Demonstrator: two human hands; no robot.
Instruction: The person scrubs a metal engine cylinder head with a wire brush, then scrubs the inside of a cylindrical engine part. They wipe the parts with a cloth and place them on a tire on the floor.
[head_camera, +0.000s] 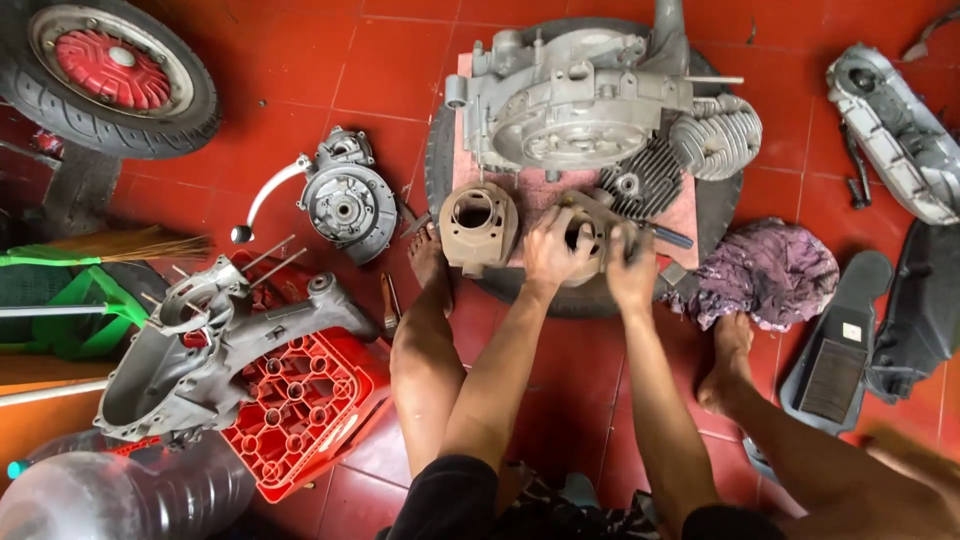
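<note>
Red tile floor (330, 60), hands (555, 250) on cylinder (585, 235).

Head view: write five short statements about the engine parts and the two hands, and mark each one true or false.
1. Both hands, the left hand and the right hand, are on a brown cylinder part. True.
2. A second brown cylinder stands beside the left hand. True.
3. The grey engine case lies on the red crate. False: it lies on a pink mat over a tyre; another grey casing lies on the crate.
4. The wheel with the red hub is at the lower right. False: upper left.
5. A purple rag lies on the floor to the right of the tyre. True.
</note>
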